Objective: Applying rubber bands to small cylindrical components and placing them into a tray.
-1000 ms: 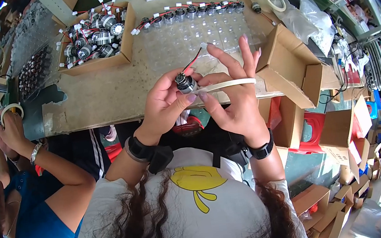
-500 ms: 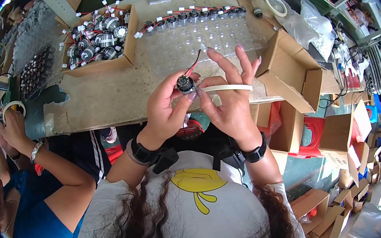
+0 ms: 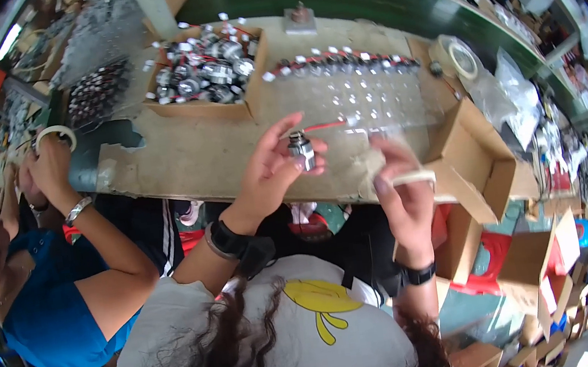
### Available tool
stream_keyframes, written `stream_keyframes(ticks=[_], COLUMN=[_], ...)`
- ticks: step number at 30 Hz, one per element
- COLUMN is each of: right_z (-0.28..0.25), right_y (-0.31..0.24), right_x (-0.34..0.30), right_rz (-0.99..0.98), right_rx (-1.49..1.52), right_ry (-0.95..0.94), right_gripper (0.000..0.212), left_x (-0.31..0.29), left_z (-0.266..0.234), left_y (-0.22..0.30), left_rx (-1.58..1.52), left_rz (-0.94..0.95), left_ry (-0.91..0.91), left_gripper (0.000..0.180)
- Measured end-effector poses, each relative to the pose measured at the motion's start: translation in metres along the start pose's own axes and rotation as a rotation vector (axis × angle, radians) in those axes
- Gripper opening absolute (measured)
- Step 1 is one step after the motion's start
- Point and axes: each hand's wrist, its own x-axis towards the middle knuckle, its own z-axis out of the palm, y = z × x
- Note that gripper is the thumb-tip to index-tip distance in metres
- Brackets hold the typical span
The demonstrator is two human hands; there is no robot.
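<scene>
Above the near edge of the desk (image 3: 182,169) my two hands are up in front of me, a small gap between them. My left hand (image 3: 271,175) has its fingers (image 3: 279,130) closed round a small metal motor (image 3: 301,149) — a short silver cylinder pinched between thumb and forefinger, held upright over the desk, with a thin red wire (image 3: 326,126) running off its top to the right. My right hand (image 3: 401,192) sits just to the right and a little lower, its fingers curled round a roll of pale tape (image 3: 411,178); a bit of pale strip shows at the fingertips, though I cannot tell how it lies.

On the desk behind the motor, a clear tray (image 3: 364,98) lies flat, with a row of small motors (image 3: 342,64) lined along its far side. Further left stands an open cardboard box (image 3: 226,107) heaped with the same silver parts. Another tape roll (image 3: 461,59) rests near the far right corner, and an empty open carton (image 3: 482,160) hangs off the right end.

To my left sits another person in a blue top (image 3: 53,316), both hands raised near a white ring (image 3: 54,132) — well apart from mine.
</scene>
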Motion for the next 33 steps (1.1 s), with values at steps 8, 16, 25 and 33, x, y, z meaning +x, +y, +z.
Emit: stream_keyframes(ticks=[8, 16, 25, 33], right_z=[-0.034, -0.038, -0.043, -0.050], right_y=[0.004, 0.019, 0.019, 0.027], right_x=[-0.057, -0.069, -0.079, -0.101], right_rz=[0.264, 0.353, 0.346, 0.332], right_rx=[0.277, 0.297, 0.177, 0.103], right_ry=[-0.074, 0.036, -0.025, -0.056], right_gripper=[0.013, 0.008, 0.010, 0.007], left_x=[0.061, 0.105, 0.183, 0.210], left_z=[-0.067, -0.065, -0.013, -0.025], left_y=[0.068, 0.061, 0.002, -0.015], left_rx=[0.638, 1.392, 1.824, 2.013], left_rz=[0.286, 0.575, 0.341, -0.108], left_ry=[0.388, 0.253, -0.130, -0.099], left_gripper=[0.051, 0.039, 0.031, 0.025])
